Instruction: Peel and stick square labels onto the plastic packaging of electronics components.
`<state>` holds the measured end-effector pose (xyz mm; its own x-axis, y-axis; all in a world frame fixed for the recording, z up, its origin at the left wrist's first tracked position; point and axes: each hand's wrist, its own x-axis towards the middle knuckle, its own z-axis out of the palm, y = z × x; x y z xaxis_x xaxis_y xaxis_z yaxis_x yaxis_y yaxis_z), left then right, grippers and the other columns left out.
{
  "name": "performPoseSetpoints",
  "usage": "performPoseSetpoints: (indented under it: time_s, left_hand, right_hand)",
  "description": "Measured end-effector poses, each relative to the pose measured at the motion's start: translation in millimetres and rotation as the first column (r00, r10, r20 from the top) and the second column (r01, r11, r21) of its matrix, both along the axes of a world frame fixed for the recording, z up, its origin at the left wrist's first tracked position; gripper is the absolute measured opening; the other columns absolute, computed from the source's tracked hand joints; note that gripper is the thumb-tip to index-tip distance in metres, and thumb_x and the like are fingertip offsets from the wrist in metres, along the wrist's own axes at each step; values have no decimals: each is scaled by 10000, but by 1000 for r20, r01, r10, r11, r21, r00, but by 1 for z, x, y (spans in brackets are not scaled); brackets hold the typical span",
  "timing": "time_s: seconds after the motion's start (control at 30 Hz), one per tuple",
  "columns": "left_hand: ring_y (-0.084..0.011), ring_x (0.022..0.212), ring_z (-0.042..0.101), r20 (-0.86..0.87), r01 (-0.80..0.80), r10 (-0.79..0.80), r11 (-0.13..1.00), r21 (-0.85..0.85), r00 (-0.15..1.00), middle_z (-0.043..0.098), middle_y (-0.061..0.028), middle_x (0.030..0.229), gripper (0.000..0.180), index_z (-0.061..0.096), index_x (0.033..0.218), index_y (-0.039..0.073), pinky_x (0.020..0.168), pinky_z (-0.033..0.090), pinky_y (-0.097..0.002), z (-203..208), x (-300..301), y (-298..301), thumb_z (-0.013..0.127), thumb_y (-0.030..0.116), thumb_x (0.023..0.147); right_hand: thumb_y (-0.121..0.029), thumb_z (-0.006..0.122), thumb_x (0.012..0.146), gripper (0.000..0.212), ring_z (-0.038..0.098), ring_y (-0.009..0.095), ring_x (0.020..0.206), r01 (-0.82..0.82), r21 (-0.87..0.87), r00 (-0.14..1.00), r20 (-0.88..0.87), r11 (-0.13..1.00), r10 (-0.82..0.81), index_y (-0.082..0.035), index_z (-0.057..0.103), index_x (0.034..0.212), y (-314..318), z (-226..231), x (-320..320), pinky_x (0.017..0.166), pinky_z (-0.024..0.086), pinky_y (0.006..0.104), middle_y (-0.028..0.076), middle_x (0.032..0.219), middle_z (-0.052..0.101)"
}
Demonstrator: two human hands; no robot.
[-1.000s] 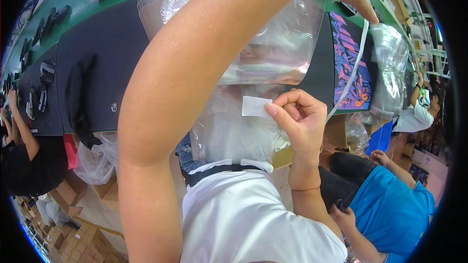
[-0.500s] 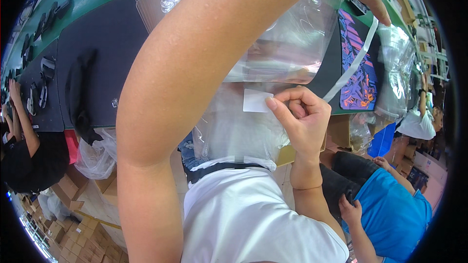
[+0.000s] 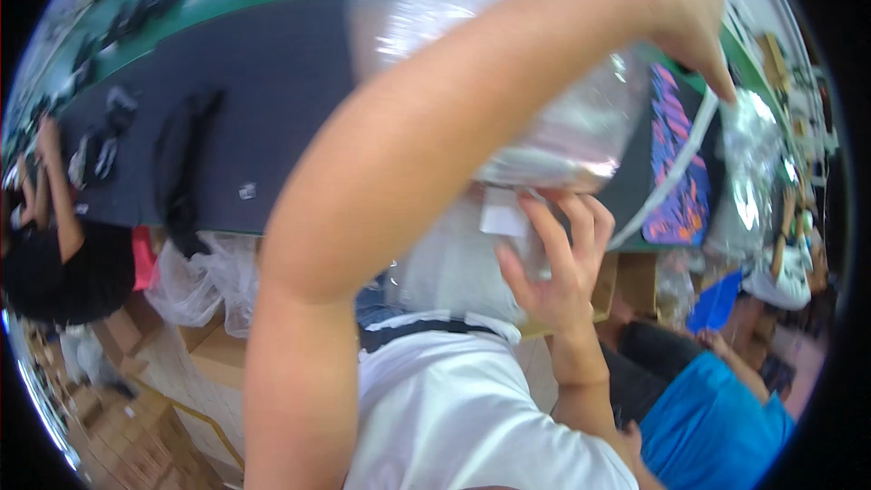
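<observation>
A small white square label sits against the lower edge of a glossy stack of clear plastic bags. My right hand is just right of it, its fingers spread and nothing gripped; blur hides whether a fingertip touches the label. My left arm crosses over the bags from lower left to upper right. At its end, my left hand points a finger down beside a long white strip. Its other fingers are hidden and smeared, so any grip there cannot be made out.
A patterned purple-orange mat and another clear plastic bundle lie to the right. A black strap-like item rests on the dark table at left. People sit at both sides; cardboard boxes fill the lower left.
My right hand's pinch on the label has opened and its fingers are now spread. The label is now nearer the bag edge. The whole view has shifted.
</observation>
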<state>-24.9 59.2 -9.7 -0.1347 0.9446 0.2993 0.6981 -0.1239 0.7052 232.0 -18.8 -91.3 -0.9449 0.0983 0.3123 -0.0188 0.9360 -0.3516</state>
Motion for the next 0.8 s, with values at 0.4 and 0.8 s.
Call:
performPoseSetpoints:
  time_s: [0.4,0.8]
  left_hand:
    - [-328,965,710,-107,-158,150,985,-67,983,752,-158,989,697,781,943,11,877,559,-412,14,20,-33,796,646,656]
    - [-331,962,711,-89,-199,194,978,-53,977,748,-170,997,677,777,947,3,859,564,-412,15,10,-33,786,627,686]
  right_hand:
    - [-687,777,651,1207,88,651,1418,-247,15,910,348,969,226,-78,285,1570,-3,17,24,1093,159,750,289,1607,207]
    - [-90,812,634,474,500,383,1259,-211,-45,917,-356,977,181,-93,682,1089,14,2,6,1026,426,496,189,1418,497]
